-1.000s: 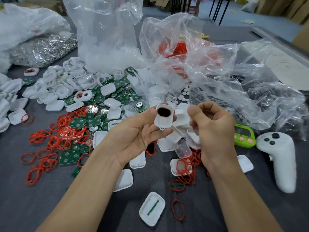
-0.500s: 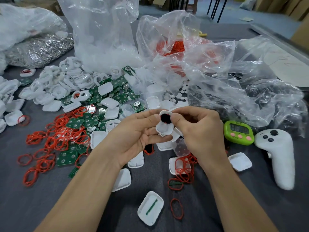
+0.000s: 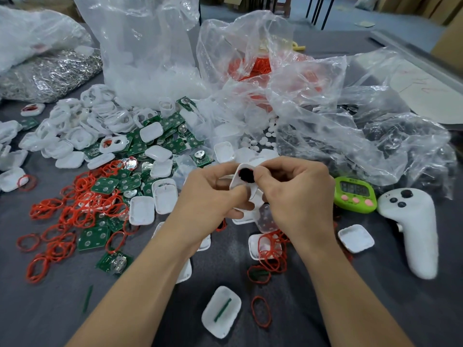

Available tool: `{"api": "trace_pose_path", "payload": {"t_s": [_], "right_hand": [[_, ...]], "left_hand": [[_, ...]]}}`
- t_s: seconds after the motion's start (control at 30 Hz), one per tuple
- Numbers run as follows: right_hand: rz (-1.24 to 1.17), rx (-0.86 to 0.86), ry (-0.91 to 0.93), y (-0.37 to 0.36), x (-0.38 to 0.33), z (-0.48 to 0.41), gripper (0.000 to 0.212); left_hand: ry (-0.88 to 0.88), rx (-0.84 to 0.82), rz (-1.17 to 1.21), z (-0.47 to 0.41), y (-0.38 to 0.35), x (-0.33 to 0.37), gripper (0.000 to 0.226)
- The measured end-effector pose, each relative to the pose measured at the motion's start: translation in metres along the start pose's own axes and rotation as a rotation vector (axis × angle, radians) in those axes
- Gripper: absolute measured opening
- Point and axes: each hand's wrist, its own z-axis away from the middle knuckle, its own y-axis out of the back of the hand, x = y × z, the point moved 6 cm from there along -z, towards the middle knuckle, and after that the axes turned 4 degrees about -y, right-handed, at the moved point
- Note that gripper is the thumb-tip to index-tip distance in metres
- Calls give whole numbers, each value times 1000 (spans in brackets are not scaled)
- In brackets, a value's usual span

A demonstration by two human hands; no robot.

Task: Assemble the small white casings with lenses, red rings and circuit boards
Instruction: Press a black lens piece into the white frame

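Pinching the casing (image 3: 236,181) between left hand (image 3: 208,199) and right hand (image 3: 298,196), you are risking skewing the fit by pressing unevenly.

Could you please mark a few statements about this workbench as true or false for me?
1. The left hand and right hand both grip one white casing. True.
2. The green timer lies left of the hands. False: it lies to their right, beside the white controller.
3. The nearest casing on the table holds a green stick. True.
4. All red rings are bagged. False: many lie loose on the table.
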Motion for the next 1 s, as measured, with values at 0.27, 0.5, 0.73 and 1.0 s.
{"api": "trace_pose_path", "payload": {"t_s": [0.27,0.5,0.73,1.0], "right_hand": [[-3,-20,7,-2,0,0,10],[-3,-30,21,-2,-4,1,12],[8,-29,35,-3,-5,2,13],[46,-25,36,-5,-5,2,13]], "left_hand": [[11,14,13,0,1,1,34],[73,38,88,-1,1,-2,32],[105,77,70,-1,3,-4,20],[124,148,55,-1,6,-3,24]]}}
